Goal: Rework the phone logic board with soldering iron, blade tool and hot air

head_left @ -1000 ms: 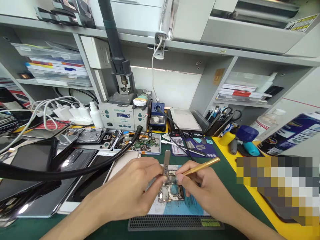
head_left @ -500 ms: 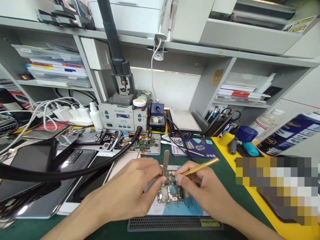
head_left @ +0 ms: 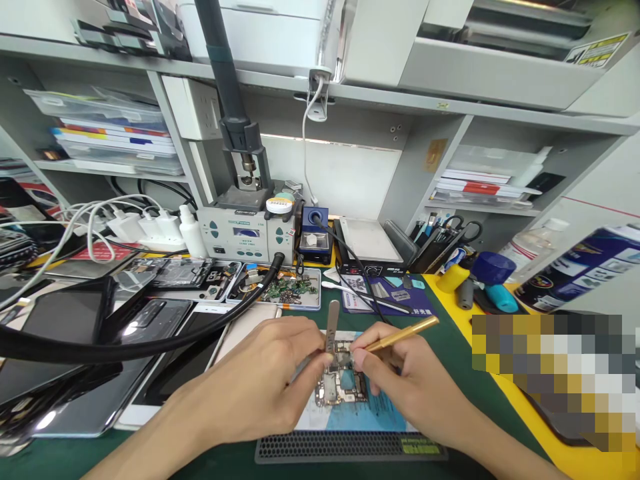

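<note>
A phone circuit board (head_left: 342, 381) lies on a blue and white sheet on the green mat. My left hand (head_left: 270, 380) pinches metal tweezers (head_left: 332, 323), which stand nearly upright over the board's upper left; their tips are hidden by my fingers. From the right, my right hand (head_left: 395, 367) holds a thin gold pen-shaped tool (head_left: 403, 335), tilted, with its back end up to the right. Its working tip is hidden behind my fingers near the board's upper part. A blue-green square patch (head_left: 347, 379) shows on the board.
Phones (head_left: 115, 353) crowd the left, crossed by a thick black hose (head_left: 165, 350). Behind the hands sit a tray of small boards (head_left: 295, 288) and a hot air station (head_left: 245, 233). A cotton swab (head_left: 345, 287) and blades lie behind the board; bottles stand at the right.
</note>
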Action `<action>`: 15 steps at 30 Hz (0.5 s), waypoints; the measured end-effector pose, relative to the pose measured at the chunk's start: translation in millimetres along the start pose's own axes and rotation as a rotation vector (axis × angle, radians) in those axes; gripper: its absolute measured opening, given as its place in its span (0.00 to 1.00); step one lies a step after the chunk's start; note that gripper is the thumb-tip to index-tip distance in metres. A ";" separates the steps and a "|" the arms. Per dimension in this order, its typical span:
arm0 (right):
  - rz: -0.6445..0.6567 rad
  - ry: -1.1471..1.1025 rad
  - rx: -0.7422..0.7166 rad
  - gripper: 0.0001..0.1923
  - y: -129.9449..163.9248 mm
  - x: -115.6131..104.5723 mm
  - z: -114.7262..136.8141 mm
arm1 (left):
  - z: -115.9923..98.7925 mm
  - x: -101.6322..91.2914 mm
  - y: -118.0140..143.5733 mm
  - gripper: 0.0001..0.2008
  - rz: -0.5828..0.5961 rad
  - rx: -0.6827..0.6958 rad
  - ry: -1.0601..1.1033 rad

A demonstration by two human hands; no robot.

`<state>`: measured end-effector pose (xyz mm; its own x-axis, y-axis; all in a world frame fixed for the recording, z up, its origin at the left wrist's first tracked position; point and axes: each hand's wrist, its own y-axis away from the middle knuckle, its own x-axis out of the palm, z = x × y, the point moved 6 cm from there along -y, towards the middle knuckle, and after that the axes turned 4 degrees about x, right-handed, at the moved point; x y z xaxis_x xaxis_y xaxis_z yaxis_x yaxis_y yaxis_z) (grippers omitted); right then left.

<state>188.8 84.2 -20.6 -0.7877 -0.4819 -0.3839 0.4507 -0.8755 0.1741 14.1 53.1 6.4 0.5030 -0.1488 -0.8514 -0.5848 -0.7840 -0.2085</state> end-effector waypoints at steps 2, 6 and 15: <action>0.002 0.001 0.003 0.15 0.2 0.3 -0.5 | 0.4 0.0 -0.4 0.15 0.005 -0.005 0.006; 0.001 0.012 0.011 0.16 0.7 0.2 -1.3 | -0.3 -0.7 -0.6 0.15 0.002 -0.004 0.001; -0.003 0.028 0.009 0.16 -1.2 -1.1 -1.8 | -1.3 -0.7 0.2 0.15 -0.002 0.010 0.002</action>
<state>189.9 85.8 -22.0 -0.7770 -0.4778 -0.4098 0.4442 -0.8775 0.1808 14.4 52.3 7.5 0.5055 -0.1481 -0.8500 -0.5902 -0.7780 -0.2154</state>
